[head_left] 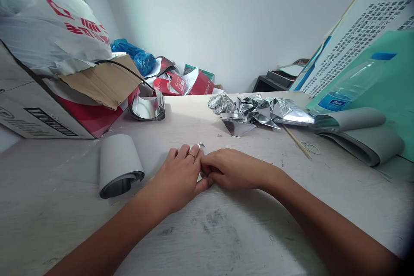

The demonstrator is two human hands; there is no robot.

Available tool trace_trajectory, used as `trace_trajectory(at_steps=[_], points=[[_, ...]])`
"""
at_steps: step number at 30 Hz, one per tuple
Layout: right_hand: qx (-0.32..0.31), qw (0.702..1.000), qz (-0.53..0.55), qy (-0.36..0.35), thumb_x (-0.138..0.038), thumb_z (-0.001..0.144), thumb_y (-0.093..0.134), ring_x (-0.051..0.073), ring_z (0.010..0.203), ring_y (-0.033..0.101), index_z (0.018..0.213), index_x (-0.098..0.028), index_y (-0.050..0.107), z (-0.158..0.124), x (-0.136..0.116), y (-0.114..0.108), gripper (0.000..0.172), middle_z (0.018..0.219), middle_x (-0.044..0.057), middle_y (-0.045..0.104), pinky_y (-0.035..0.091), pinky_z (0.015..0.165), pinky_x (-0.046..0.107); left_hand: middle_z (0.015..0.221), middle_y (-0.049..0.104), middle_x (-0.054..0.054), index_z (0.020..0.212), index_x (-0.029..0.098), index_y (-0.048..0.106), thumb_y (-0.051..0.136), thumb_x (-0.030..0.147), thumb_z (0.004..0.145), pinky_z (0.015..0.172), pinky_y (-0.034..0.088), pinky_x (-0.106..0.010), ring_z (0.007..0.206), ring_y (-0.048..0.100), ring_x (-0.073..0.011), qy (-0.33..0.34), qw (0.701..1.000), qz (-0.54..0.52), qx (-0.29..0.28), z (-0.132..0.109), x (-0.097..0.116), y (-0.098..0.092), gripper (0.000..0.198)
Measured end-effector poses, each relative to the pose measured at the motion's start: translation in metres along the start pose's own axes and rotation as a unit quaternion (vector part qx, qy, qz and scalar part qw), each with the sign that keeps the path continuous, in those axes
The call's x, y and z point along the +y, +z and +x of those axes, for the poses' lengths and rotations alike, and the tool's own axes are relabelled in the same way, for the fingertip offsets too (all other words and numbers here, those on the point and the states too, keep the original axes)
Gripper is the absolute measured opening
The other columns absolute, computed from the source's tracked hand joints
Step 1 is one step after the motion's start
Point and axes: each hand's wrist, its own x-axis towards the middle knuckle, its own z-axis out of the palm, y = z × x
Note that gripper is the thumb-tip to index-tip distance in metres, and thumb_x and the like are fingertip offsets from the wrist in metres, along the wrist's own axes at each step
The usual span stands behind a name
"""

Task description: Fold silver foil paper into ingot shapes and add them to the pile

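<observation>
Both of my hands rest together on the white table [226,233]. My left hand [179,177] lies flat, fingers stretched out, pressing down on a small silver foil piece [201,145] whose tip pokes out past the fingertips. A ring sits on one finger. My right hand [229,168] is curled, its fingers pinched against the same piece beside the left thumb. Most of the piece is hidden under the hands.
A curled grey sheet [119,164] lies left of my hands. A foil roll [147,107] and a cardboard box [39,112] with bags stand at back left. Folded foil shapes [255,110], a stick [296,141], rubber bands, curled sheets [359,133] and a water bottle [352,84] lie right.
</observation>
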Motion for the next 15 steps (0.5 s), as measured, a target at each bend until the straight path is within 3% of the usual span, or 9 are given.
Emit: trace_trajectory(at_steps=[15], points=[[0.005,1.000,-0.005,-0.006,-0.016,0.081,0.050,0.010,0.070,0.050,0.083,-0.017,0.057,0.0006,0.0015,0.0018,0.008,0.084,0.001,0.065,0.028,0.063,0.023,0.142,0.050,-0.012,0.140,0.013,0.047,0.043,0.053,0.100,0.094,0.040,-0.046,0.121,0.046,-0.0306,-0.001,1.000,-0.001,-0.005,0.0002,0.0000,0.0000,0.057]])
